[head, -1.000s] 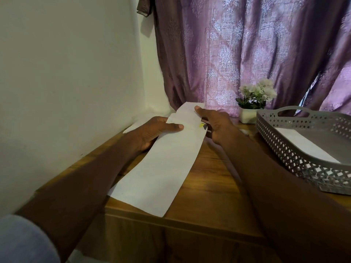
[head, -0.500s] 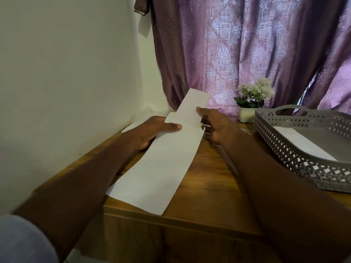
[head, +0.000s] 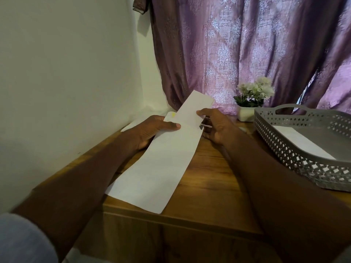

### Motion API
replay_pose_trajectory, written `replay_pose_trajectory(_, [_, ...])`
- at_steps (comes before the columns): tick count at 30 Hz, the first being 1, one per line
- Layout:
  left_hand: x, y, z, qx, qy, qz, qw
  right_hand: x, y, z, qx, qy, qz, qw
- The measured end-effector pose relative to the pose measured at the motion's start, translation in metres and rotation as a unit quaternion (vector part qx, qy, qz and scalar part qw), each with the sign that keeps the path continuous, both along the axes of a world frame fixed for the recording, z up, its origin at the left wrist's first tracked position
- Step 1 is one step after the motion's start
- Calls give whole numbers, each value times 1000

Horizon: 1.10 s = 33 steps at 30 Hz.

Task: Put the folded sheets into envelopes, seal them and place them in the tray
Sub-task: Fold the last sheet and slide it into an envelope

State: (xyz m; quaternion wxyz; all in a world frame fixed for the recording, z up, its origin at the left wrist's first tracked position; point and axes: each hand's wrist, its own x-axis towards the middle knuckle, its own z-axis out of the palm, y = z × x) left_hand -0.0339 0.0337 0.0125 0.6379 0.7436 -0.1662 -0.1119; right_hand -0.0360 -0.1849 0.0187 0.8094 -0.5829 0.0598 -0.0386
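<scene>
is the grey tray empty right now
No, a white envelope already lies flat inside the grey tray, against its near wall.

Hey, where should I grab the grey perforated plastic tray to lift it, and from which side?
Take the grey perforated plastic tray by the arched cut-out handle in its far end wall, coming from above with fingers through the slot. The side walls slope and offer no grip. A matching near handle is out of view.
</scene>
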Motion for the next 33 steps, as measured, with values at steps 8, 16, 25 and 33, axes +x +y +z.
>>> replay_pose_trajectory(8, [-4, -2, 3, 7, -6, 17, 1000, 1, 1, 0, -6, -16, 28, 999])
replay_pose_trajectory(16, [-4, -3, 3, 10, -3, 22, 1000, -2, -1, -1, -23, -17, 42, 999])
replay_pose_trajectory(25, [-4, -1, 2, 9, -6, 14, 1000, -2, -3, -2, 8, -14, 34, 999])
replay_pose_trajectory(33, [-6, -2, 3, 4, 0, 14, 1000, -7, -2, 0, 35, -25, 51, 998])
